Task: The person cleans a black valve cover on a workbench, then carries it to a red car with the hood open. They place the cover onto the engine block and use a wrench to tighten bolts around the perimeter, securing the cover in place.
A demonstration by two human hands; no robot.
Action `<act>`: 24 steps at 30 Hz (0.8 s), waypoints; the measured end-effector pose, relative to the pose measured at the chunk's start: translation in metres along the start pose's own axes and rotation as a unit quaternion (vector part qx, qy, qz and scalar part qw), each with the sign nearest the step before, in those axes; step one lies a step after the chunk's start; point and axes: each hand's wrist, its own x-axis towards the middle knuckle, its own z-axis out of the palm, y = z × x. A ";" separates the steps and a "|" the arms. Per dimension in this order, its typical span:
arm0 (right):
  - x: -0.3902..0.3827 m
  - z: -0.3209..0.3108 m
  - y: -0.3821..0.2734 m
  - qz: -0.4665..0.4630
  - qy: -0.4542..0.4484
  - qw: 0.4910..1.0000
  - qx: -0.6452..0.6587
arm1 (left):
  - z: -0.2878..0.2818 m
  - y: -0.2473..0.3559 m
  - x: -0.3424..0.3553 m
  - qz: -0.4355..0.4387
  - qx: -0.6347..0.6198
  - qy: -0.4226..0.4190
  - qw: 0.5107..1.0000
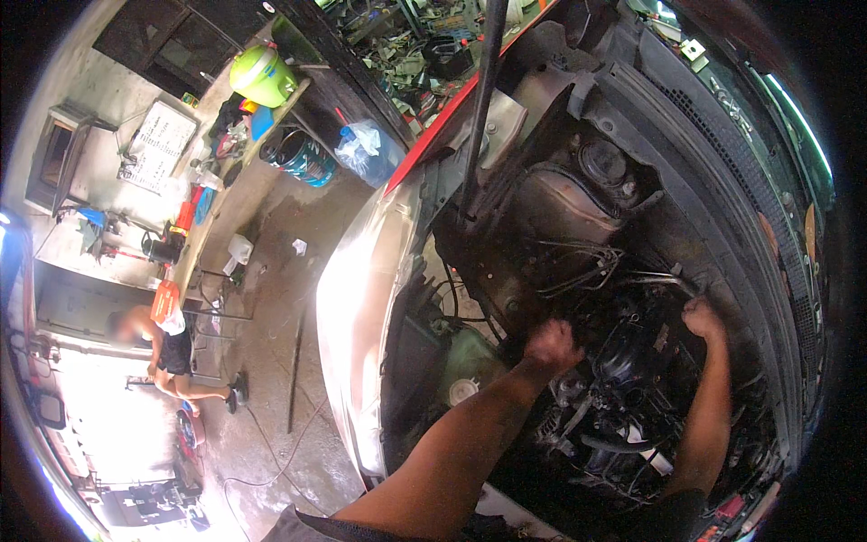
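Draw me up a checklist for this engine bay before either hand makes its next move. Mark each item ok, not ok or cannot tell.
1. Left hand grip seen clearly: cannot tell; its fingers are curled and what they touch is hidden.
2. Right hand grip seen clearly: cannot tell; a shiny metal bar lies close by.
3. Cap on the pale reservoir: the white cap looks seated, ok.
4. Dark rod secure at its top: cannot tell, out of view.
5. Other person away from the bay: ok, across the floor.
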 end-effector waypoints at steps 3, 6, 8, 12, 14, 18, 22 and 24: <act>-0.003 0.004 0.008 0.066 -0.002 0.993 0.095 | 0.012 -0.003 0.003 0.008 0.020 0.043 0.999; -0.005 0.008 0.013 0.124 -0.029 0.981 0.145 | 0.029 -0.008 0.003 0.028 0.022 0.111 0.993; -0.006 0.014 0.013 0.098 0.006 0.977 0.189 | 0.035 -0.013 0.002 0.089 0.055 0.210 0.972; -0.009 0.028 0.016 -0.034 0.121 0.960 0.250 | 0.034 -0.017 0.002 0.133 0.050 0.269 0.953; -0.011 0.029 0.020 -0.042 0.125 0.965 0.229 | 0.029 -0.014 0.001 0.107 0.050 0.239 0.964; -0.014 0.017 0.021 -0.024 0.070 0.974 0.214 | 0.011 -0.005 0.002 0.011 0.004 0.055 0.998; -0.010 -0.003 0.010 0.056 -0.019 0.982 0.178 | -0.002 0.001 -0.001 0.003 -0.003 0.003 1.000; -0.009 -0.012 0.002 0.046 -0.015 0.989 0.140 | -0.003 0.003 0.000 -0.021 0.006 -0.011 1.000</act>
